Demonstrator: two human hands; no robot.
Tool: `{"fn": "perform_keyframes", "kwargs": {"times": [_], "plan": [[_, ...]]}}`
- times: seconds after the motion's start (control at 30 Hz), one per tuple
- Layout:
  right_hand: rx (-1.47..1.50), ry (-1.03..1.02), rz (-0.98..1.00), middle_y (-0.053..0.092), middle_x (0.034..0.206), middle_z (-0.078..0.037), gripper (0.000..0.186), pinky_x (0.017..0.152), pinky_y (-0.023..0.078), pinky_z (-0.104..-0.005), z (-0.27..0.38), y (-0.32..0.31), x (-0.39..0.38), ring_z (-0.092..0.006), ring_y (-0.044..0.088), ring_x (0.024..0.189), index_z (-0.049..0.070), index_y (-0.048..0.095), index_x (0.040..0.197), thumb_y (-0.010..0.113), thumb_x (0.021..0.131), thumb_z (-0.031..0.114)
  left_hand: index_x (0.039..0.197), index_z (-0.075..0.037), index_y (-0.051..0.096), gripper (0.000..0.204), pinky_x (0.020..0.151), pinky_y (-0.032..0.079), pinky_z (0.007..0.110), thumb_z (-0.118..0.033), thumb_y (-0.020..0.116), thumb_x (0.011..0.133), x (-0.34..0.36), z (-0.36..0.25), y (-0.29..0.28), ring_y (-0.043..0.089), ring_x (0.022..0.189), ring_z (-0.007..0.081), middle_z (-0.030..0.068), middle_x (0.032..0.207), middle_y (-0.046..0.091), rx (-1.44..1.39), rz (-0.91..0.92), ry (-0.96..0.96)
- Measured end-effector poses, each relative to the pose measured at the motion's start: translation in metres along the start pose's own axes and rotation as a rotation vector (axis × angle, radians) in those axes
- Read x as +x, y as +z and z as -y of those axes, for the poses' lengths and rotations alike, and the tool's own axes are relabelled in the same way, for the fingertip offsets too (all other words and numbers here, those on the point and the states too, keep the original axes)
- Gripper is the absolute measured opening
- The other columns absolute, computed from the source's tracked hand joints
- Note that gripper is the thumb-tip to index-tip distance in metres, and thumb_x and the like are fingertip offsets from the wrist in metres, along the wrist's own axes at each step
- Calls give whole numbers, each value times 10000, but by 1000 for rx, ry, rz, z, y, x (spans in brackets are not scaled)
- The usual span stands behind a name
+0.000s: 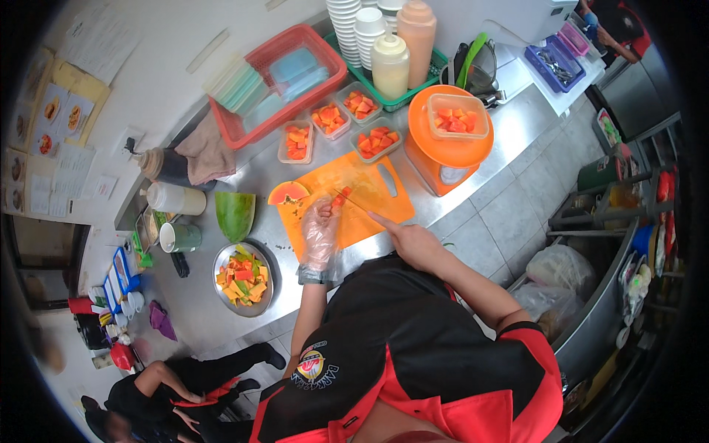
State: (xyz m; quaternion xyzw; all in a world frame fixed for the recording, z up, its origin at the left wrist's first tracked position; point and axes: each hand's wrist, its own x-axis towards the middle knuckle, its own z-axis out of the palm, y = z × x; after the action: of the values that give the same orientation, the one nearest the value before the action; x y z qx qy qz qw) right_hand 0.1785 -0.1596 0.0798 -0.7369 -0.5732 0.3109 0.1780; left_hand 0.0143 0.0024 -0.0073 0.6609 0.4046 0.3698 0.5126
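Observation:
An orange cutting board (369, 221) lies on the steel counter. My left hand (320, 232), in a clear plastic glove, is closed, its fingertips pressing an orange-red papaya piece (341, 198) onto the board. My right hand (415, 245) is bare and grips a knife, its index finger stretched forward. The thin knife blade (360, 204) reaches to the papaya piece; most of the handle is hidden in the hand. Just beyond my left hand, a cut papaya section (288, 193) rests at the board's left edge. Small dark seeds are scattered near it.
Several plastic tubs of papaya cubes (330, 118) stand behind the board. One tub (458, 122) sits on an orange scale (436, 159). A steel bowl of peels (242, 279) and a green melon piece (235, 215) lie left. A red basket (277, 81) stands behind; another person (159, 395) is lower left.

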Motion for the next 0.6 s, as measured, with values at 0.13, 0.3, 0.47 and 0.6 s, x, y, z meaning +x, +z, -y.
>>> {"fn": "perform_keyframes", "kwargs": {"times": [0.13,0.3,0.47,0.6], "plan": [[37,-43,-13,619,693,-218,620,582,505,-516,13,-6,-4,-390,622,624,281,257,1500,447,929,129,1091,-26,593,196,656,461,193,-58,634,902,3,24,-10,535,746,56,-16,862,565,-274,18,-137],[6,14,47,625,713,-216,652,591,506,-521,10,-1,-1,-393,624,635,283,256,1500,452,905,103,1119,-33,574,248,626,466,200,-39,629,877,-1,23,-18,537,732,57,-10,868,564,-284,60,-165],[36,27,91,632,769,-237,630,629,519,-509,6,0,1,-403,638,690,281,255,1501,440,923,112,1196,-23,558,378,703,488,222,22,631,828,-2,-12,-9,561,818,81,17,952,598,228,69,-21],[277,-76,-38,633,788,-256,566,650,528,-472,-6,-5,-7,-393,636,665,307,245,1503,409,978,174,1247,1,544,438,844,489,286,16,615,815,5,-26,8,591,996,170,99,1078,622,-2,89,12]]}}
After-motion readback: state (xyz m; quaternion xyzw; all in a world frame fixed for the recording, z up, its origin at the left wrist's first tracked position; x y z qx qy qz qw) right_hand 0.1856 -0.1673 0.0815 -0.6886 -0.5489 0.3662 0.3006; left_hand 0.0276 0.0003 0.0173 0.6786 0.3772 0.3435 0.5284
